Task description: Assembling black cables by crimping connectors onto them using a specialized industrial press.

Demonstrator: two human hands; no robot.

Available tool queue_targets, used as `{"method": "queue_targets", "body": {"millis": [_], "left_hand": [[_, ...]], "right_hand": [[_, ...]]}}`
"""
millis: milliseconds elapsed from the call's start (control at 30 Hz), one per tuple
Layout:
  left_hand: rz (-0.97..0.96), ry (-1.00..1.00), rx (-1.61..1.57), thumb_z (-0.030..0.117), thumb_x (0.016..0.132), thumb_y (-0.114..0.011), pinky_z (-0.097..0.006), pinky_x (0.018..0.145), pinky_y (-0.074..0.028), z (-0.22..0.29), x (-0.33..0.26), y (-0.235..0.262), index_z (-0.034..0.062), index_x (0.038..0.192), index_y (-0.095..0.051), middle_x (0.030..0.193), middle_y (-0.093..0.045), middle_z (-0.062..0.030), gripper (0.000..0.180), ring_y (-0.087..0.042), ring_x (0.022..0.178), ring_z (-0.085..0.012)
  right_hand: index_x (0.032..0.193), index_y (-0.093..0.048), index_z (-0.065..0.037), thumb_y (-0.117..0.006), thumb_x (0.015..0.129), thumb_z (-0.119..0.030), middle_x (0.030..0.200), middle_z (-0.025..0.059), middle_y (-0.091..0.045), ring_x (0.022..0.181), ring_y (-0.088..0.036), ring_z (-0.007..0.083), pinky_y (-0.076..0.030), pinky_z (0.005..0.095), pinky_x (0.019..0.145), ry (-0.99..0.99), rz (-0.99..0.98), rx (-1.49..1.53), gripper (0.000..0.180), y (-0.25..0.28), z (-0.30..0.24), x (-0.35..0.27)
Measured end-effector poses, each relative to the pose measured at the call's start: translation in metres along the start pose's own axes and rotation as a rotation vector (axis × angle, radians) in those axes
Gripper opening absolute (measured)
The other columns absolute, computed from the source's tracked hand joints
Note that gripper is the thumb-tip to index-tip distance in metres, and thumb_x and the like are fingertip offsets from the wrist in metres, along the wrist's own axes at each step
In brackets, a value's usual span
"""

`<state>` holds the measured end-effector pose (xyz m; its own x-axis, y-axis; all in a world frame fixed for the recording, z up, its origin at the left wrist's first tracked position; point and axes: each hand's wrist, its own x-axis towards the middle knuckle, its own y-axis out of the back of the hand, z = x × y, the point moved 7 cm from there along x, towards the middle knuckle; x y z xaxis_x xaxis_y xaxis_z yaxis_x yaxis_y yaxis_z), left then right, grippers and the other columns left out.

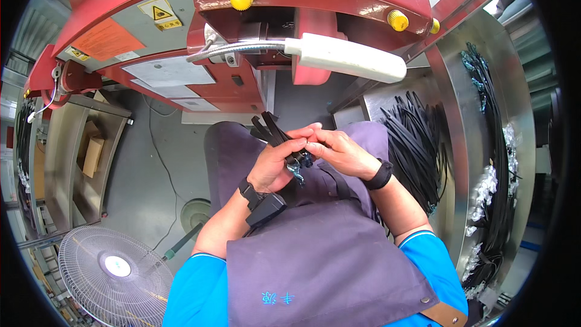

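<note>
Gripping black straps (275, 131) slanting forward-left out of curled left hand (273, 161), with half-curled right hand (342, 150) against its fingers from the right, can't tell if also gripping.

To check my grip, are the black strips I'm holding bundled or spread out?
Bundled: the black strips sit close together in your left hand, their upper ends splaying slightly apart.

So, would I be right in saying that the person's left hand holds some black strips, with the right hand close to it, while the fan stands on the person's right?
Not quite: the fan stands on the person's left, as the head view shows. The left hand does hold some black strips, with the right hand close to it.
</note>
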<state>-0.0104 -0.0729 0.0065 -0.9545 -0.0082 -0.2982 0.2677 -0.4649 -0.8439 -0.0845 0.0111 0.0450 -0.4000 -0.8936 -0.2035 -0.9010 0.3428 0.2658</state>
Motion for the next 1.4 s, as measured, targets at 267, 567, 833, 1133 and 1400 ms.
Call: {"method": "queue_targets", "body": {"millis": [267,567,833,1133,1400], "left_hand": [[0.092,-0.106,0.051,0.012,0.092,-0.056,-0.033,0.097,-0.042,0.006,0.005,-0.006,0.0006,0.115,-0.061,0.122,-0.058,-0.0100,0.026,-0.055,0.111,-0.0191],[0.216,-0.215,0.065,0.021,0.095,-0.053,-0.032,0.089,-0.047,0.011,0.015,-0.009,0.0017,0.115,-0.055,0.113,-0.060,-0.0102,0.027,-0.056,0.106,-0.0197],[0.151,-0.238,-0.028,0.021,0.093,-0.057,-0.032,0.079,-0.048,0.003,0.016,0.000,0.0042,0.099,-0.060,0.094,-0.060,-0.0052,0.018,-0.058,0.091,-0.0179],[0.081,-0.202,0.067,0.020,0.089,-0.064,-0.031,0.085,-0.043,0.003,0.009,-0.002,0.0069,0.097,-0.063,0.100,-0.060,-0.0037,0.015,-0.053,0.095,-0.0130],[-0.008,-0.232,0.137,0.017,0.086,-0.067,-0.030,0.085,-0.042,0.011,0.003,-0.010,0.0063,0.095,-0.064,0.099,-0.062,-0.0054,0.015,-0.055,0.092,-0.0142]], "right_hand": [[0.100,-0.055,-0.005,-0.072,0.077,-0.023,0.097,0.0114,-0.056,0.094,-0.053,0.0304,-0.045,0.0401,0.080,0.265,0.302,-0.437,0.034,0.001,-0.041,-0.011],[0.085,-0.053,-0.007,-0.078,0.065,-0.021,0.090,0.0078,-0.052,0.086,-0.050,0.0268,-0.040,0.0374,0.071,0.307,0.391,-0.700,0.035,0.000,-0.058,-0.021],[0.083,-0.053,-0.003,-0.070,0.075,-0.013,0.074,0.0132,-0.058,0.071,-0.055,0.0327,-0.044,0.0400,0.065,0.165,0.326,-0.386,0.020,0.000,-0.024,-0.020],[0.087,-0.055,0.000,-0.065,0.080,-0.009,0.078,0.0171,-0.060,0.075,-0.059,0.0357,-0.047,0.0382,0.066,0.161,0.280,-0.344,0.015,0.020,-0.033,-0.027],[0.096,-0.062,-0.001,-0.064,0.083,-0.010,0.085,0.0146,-0.064,0.077,-0.064,0.0203,-0.049,0.0302,0.068,0.165,0.213,-0.036,0.016,0.019,-0.030,-0.031]]}}
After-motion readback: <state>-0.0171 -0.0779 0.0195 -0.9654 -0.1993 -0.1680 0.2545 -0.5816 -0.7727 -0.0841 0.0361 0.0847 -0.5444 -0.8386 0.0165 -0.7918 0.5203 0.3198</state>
